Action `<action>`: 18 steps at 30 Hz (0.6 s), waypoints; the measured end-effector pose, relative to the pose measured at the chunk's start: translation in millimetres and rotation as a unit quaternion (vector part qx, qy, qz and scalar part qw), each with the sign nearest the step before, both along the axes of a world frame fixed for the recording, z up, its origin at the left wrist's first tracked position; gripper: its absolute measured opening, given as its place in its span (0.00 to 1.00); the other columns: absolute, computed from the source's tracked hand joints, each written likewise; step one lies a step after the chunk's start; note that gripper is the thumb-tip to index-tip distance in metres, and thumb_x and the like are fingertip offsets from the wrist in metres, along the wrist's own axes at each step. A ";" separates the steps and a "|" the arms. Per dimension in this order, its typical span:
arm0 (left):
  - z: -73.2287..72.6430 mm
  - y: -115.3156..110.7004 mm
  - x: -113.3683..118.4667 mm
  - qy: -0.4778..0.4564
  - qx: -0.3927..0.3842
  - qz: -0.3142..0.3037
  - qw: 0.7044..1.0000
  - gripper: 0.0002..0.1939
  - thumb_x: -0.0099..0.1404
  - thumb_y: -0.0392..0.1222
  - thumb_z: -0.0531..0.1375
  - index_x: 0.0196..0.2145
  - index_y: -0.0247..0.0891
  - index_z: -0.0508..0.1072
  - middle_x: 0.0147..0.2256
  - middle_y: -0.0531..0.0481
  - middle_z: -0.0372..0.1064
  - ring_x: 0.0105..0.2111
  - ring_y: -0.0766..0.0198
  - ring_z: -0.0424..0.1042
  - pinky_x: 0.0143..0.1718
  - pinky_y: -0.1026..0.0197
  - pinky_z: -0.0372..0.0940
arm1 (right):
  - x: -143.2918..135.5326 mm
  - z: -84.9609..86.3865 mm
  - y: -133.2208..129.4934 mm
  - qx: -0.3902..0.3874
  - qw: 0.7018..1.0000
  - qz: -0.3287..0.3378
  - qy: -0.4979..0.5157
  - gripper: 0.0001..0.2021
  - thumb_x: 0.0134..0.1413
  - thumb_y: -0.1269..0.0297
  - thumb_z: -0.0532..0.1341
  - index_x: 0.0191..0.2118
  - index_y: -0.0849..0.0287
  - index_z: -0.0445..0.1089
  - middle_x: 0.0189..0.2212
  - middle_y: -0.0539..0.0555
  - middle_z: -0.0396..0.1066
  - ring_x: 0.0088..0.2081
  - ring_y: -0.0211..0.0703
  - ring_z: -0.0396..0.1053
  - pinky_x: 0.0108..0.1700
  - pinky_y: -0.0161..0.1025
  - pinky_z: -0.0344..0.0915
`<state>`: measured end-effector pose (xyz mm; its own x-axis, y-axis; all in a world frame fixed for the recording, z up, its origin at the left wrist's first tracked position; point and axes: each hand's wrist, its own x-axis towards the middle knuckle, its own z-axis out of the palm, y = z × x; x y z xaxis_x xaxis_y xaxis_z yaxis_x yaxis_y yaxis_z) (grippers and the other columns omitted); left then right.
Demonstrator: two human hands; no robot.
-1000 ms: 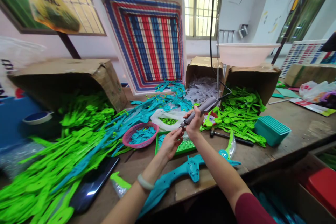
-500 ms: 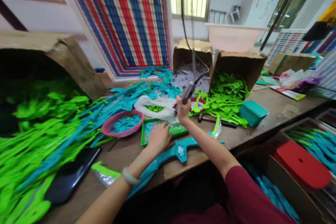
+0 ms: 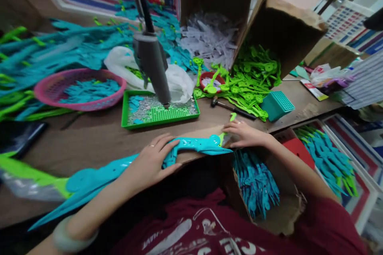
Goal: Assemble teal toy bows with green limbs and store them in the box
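Note:
A long turquoise plastic piece (image 3: 196,143) with lime-green, partly clear ends lies along the table's front edge. My left hand (image 3: 155,157) is closed around its middle, over a downward-jutting part like a handle. At the piece's right end, my right hand (image 3: 243,133) has its fingers curled around the green and clear tip. A grey electric screwdriver (image 3: 154,65) hangs in front of me, bit down, free of both hands. Beneath its bit is a green tray (image 3: 161,121) with many small metal screws and a few turquoise bits.
A pink basket (image 3: 44,89) of turquoise parts stands left of the tray. Behind are a white plastic bag (image 3: 182,81), a red bowl (image 3: 223,81) and piled green parts (image 3: 254,71). A hammer (image 3: 236,109) lies beside a teal basket (image 3: 277,105). Below sits a box of turquoise pieces (image 3: 255,183).
My right hand has let go of the screwdriver and come down to the piece's right end. The left hand has left the tray for the piece's middle. My view has tilted downward.

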<state>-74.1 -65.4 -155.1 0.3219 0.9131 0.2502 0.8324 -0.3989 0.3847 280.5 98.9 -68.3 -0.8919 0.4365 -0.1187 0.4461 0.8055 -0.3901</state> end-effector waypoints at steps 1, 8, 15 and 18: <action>2.4 0.1 1.9 -0.005 -0.012 0.007 1.000 0.32 0.67 0.60 0.58 0.61 0.38 0.66 0.61 0.35 0.64 0.63 0.42 0.62 0.62 0.40 0.62 | 5.9 -3.8 1.4 0.028 0.999 -0.018 -0.018 0.21 0.60 0.56 0.65 0.56 0.59 0.70 0.55 0.63 0.71 0.57 0.55 0.68 0.60 0.55 0.64; 9.1 18.2 22.7 -0.040 -0.034 0.106 0.993 0.18 0.61 0.46 0.57 0.47 0.36 0.69 0.48 0.37 0.72 0.51 0.44 0.71 0.52 0.43 0.69 | -27.3 -15.1 64.2 0.192 0.947 -0.215 -0.140 0.12 0.62 0.67 0.59 0.47 0.68 0.72 0.48 0.70 0.73 0.51 0.59 0.70 0.52 0.49 0.66; -3.5 11.4 25.7 -0.067 0.026 0.145 0.987 0.16 0.63 0.48 0.56 0.45 0.37 0.67 0.43 0.38 0.73 0.47 0.43 0.72 0.48 0.43 0.71 | -49.8 -22.9 92.0 0.186 0.941 -0.227 -0.171 0.14 0.63 0.74 0.52 0.49 0.69 0.70 0.50 0.70 0.72 0.50 0.56 0.71 0.50 0.45 0.65; -9.3 18.7 22.1 -0.086 0.014 0.149 0.985 0.16 0.63 0.49 0.57 0.45 0.39 0.68 0.44 0.39 0.73 0.48 0.43 0.72 0.48 0.43 0.71 | -31.9 -0.2 95.8 0.188 0.934 -0.259 -0.157 0.17 0.66 0.72 0.47 0.54 0.69 0.67 0.51 0.70 0.71 0.49 0.54 0.71 0.49 0.45 0.65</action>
